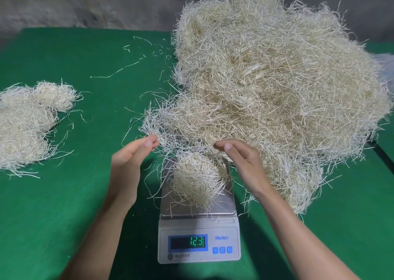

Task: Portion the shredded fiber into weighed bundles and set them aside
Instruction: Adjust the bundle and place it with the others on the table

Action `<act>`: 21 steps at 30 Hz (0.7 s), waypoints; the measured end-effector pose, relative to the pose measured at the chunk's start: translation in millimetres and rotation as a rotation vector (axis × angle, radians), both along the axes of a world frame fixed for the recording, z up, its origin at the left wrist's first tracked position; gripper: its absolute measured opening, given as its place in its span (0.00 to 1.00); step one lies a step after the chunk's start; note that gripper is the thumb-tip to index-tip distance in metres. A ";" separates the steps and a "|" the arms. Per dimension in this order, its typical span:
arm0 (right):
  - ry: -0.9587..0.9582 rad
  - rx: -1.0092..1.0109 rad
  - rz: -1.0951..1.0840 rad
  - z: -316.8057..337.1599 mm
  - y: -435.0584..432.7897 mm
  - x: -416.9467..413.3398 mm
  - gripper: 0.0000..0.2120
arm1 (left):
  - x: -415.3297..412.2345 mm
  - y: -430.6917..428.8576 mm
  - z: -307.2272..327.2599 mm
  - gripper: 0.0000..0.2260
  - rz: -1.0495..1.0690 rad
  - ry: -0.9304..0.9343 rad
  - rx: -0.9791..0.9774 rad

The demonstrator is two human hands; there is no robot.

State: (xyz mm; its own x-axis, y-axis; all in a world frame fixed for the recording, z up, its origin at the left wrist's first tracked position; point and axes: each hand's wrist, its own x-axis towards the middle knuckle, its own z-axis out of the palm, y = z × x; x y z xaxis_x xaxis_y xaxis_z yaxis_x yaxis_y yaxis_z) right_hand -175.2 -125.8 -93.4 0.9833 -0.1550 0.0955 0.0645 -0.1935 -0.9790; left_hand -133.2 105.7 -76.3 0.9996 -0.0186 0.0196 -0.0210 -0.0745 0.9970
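A big pale heap of shredded fiber [277, 83] fills the right half of the green table. A small tuft of fiber [197, 178] lies on the steel pan of a digital scale [199, 212], whose display [197, 242] reads 12.31. My left hand [130, 162] is raised left of the pan, fingers nearly straight, its tips touching loose strands at the heap's front edge. My right hand [241, 160] hovers over the pan's right side, fingertips at the same edge of the heap. Neither hand plainly grips anything.
Several set-aside bundles of fiber [27, 122] lie together at the table's left edge. Stray single strands [115, 72] are scattered on the green table cover [85, 194]. A grey wall runs behind the table, and the table's right edge shows as a dark strip [383, 158].
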 end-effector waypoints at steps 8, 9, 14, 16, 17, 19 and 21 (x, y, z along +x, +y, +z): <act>0.007 -0.026 -0.009 -1.4 1.3 -0.1 0.10 | -2.3 -2.1 1.2 0.14 0.004 0.009 0.026; 0.013 -0.045 -0.007 -1.6 1.5 0.2 0.09 | -1.8 -2.4 -0.3 0.14 0.008 0.008 0.031; 0.215 -0.370 0.213 -4.8 5.6 -1.4 0.41 | 2.8 -11.5 -20.9 0.08 -0.072 0.098 0.319; 0.288 -0.553 0.274 -13.7 17.3 -2.9 0.55 | 0.6 -21.1 -33.2 0.12 -0.198 0.140 0.525; 0.312 -0.633 0.279 -20.0 24.7 -3.1 0.58 | -0.3 -26.8 -39.9 0.15 -0.253 0.163 0.636; 0.343 -0.757 0.284 -32.8 35.5 -3.2 0.60 | -2.2 -35.2 -48.6 0.22 -0.305 0.188 0.764; 0.277 -0.775 0.237 -42.8 36.4 -0.4 0.54 | -4.0 -38.2 -45.4 0.22 -0.270 0.188 0.530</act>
State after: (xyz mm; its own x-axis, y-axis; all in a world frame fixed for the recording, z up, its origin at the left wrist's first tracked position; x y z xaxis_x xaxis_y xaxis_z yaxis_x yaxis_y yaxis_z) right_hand -175.6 -89.4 -136.1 0.9850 0.0678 -0.1589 -0.0338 -0.8264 -0.5621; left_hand -137.2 67.6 -121.8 0.9437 -0.2304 -0.2376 0.0641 -0.5771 0.8142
